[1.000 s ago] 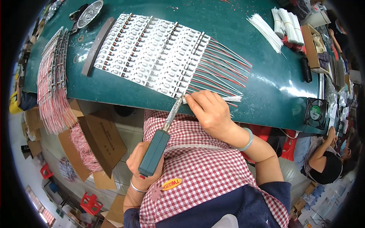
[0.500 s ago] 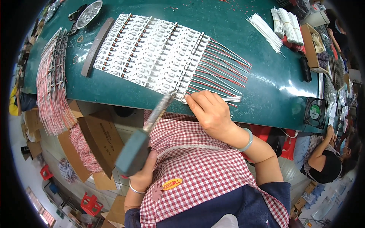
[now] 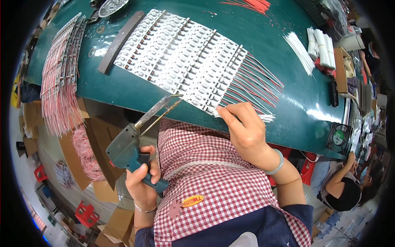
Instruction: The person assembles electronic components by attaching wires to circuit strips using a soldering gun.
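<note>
My left hand (image 3: 142, 181) grips the handle of a green trigger-type soldering gun (image 3: 125, 146), one finger at its trigger. The gun's metal barrel and thin brass-coloured feed tube point at the near edge of a white circuit board panel (image 3: 177, 53); whether the tip touches the panel I cannot tell. At the panel's near right corner, my right hand (image 3: 249, 131) has thumb and forefinger pinched on white wires (image 3: 267, 118), whose loose ends stick out beyond the hand. Red and white wires (image 3: 257, 82) fan out from the panel's right edge.
A dark bar (image 3: 121, 41) lies along the panel's left end. Wired boards (image 3: 61, 78) hang over the table's left edge, above a cardboard box (image 3: 101, 144). White wire bundles (image 3: 298, 53), red wires (image 3: 249, 4) and a black fan (image 3: 339, 138) are also there. Another person works at right.
The soldering gun's tip has shifted left, away from the panel's corner, and the gun has turned to show its side and trigger. My right hand stays at the corner. The whole view has shifted slightly.
</note>
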The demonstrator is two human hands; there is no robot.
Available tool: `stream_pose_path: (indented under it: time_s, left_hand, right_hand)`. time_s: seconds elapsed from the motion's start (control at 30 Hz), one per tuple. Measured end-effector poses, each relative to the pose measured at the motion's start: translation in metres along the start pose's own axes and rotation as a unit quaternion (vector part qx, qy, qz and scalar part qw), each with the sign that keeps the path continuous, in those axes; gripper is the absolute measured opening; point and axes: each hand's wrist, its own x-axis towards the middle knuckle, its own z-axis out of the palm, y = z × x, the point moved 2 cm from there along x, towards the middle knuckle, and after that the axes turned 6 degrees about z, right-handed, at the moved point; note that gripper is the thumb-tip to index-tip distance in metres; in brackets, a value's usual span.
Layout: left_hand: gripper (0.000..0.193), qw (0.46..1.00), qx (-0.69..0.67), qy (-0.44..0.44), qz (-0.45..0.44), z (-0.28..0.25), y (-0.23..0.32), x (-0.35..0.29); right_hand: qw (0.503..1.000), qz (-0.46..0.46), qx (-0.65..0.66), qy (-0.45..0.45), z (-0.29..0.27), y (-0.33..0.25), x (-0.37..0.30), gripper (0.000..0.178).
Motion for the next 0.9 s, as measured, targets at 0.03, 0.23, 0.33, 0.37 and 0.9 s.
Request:
stream_pose_path:
  time_s: [0.03, 0.23, 0.33, 0.37, 0.9]
  left_hand:
    - [0.057, 0.999, 0.026, 0.016, 0.032, 0.000, -0.001, -0.001]
    - [0.060, 0.970, 0.193, 0.016, 0.147, 0.006, -0.003, -0.013]
    - [0.053, 0.955, 0.259, 0.031, 0.138, -0.004, -0.009, -0.019]
    - [0.048, 0.922, 0.345, -0.019, 0.177, -0.014, -0.013, -0.017]
    - [0.018, 0.804, 0.526, -0.105, 0.256, -0.007, -0.019, -0.003]
  right_hand:
    - [1.000, -0.022, 0.008, 0.007, -0.001, -0.002, 0.006, 0.040]
    - [0.998, -0.048, 0.013, -0.027, 0.027, -0.013, 0.026, 0.039]
    - [0.998, -0.052, -0.001, -0.042, 0.038, -0.013, 0.029, 0.038]
    - [0.998, -0.049, -0.008, -0.039, 0.040, -0.013, 0.029, 0.038]
    - [0.996, -0.043, -0.040, -0.070, 0.041, -0.017, 0.033, 0.036]
